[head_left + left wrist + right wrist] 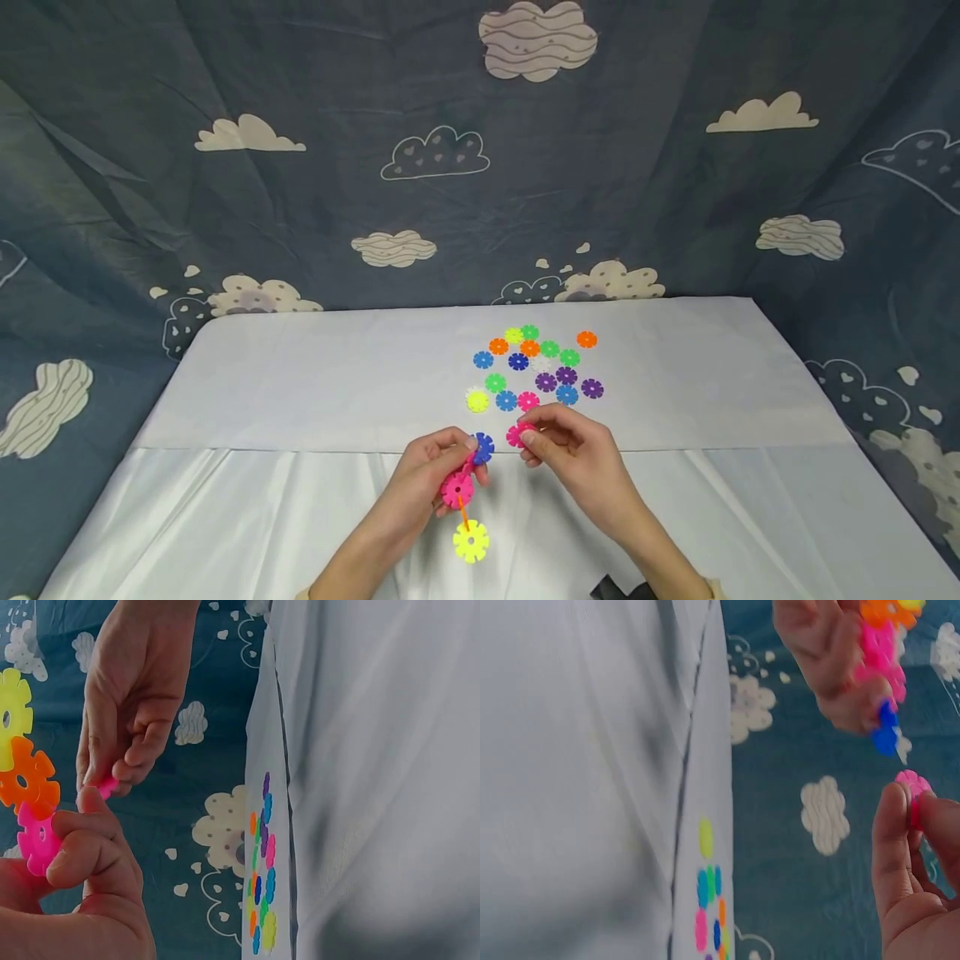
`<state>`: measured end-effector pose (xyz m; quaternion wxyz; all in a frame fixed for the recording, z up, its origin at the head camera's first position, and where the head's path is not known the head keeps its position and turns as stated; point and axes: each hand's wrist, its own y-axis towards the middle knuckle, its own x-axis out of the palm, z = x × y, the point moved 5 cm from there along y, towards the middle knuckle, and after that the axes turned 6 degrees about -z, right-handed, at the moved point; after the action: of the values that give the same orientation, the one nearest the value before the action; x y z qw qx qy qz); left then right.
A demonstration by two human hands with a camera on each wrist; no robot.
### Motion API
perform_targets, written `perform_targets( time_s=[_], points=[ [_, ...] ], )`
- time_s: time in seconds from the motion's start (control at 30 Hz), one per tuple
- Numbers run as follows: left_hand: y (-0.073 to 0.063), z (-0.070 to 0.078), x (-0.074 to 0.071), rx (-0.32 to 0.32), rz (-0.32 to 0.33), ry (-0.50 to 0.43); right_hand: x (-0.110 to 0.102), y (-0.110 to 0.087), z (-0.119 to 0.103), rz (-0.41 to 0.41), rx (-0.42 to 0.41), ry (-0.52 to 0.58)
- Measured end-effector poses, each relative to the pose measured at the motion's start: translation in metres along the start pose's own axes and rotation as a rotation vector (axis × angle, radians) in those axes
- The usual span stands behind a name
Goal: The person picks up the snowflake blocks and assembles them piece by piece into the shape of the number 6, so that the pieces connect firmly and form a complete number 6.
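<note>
My left hand [426, 468] holds a chain of notched plastic flower discs between thumb and fingers. At its upper end a blue disc [483, 448] sticks out past the fingertips. Pink discs [457, 489] follow, partly covered by the fingers. Below them come an orange disc [462, 512], seen edge-on in the head view, and a yellow disc [471, 542] at the lower end. Across a small gap, my right hand [581, 450] pinches a single pink disc [913, 781] between thumb and fingertips. The right wrist view shows this disc apart from the blue one.
Several loose discs in many colours lie spread on the white table [300, 375] beyond the hands, among them a yellow one [477, 401] and an orange one [587, 339]. A dark cloud-print cloth [450, 83] hangs behind. Some black object [618, 590] shows by the right forearm.
</note>
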<state>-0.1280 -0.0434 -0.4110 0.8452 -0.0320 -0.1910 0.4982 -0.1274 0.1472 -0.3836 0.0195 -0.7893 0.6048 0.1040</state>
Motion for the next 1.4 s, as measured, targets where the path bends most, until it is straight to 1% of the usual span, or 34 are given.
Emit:
perform_targets(
  time_s=[0.2,0.33,0.47,0.57,0.7,0.8,0.83,0.93,1.07,1.17,1.33,1.4],
  points=[
    [-0.001,-0.001,0.003,0.000,-0.023,-0.015,0.016,-0.003,0.002,-0.004,-0.007,0.060],
    [0.000,-0.001,0.002,-0.001,-0.026,-0.024,0.020,-0.004,0.004,-0.006,-0.020,0.097],
    [0.000,-0.003,0.001,-0.014,-0.035,-0.040,0.022,-0.004,0.006,-0.028,-0.040,0.119],
    [0.001,-0.005,0.001,-0.020,-0.047,-0.042,0.023,-0.004,0.007,-0.049,-0.060,0.100],
    [0.001,-0.007,0.001,-0.009,-0.055,-0.021,0.023,-0.004,0.007,-0.072,-0.089,0.033],
    [0.002,-0.007,0.002,-0.002,-0.061,-0.012,0.023,-0.003,0.007,-0.075,-0.110,-0.002],
    [0.003,-0.008,0.002,-0.003,-0.063,-0.014,0.023,-0.003,0.008,-0.075,-0.111,0.003],
    [0.005,-0.009,0.004,-0.015,-0.091,-0.050,0.024,-0.001,0.012,-0.089,-0.071,0.054],
    [0.007,-0.011,0.005,-0.032,-0.127,-0.091,0.021,0.003,0.020,-0.113,0.008,0.068],
    [0.007,-0.009,0.002,-0.028,-0.113,-0.066,0.012,0.008,0.026,-0.120,0.035,0.029],
    [0.005,-0.004,-0.005,-0.006,-0.082,-0.029,-0.005,0.018,0.039,-0.104,0.060,0.058],
    [0.005,-0.003,-0.007,-0.001,-0.080,-0.028,-0.011,0.024,0.042,-0.097,0.070,0.028]
  ],
)
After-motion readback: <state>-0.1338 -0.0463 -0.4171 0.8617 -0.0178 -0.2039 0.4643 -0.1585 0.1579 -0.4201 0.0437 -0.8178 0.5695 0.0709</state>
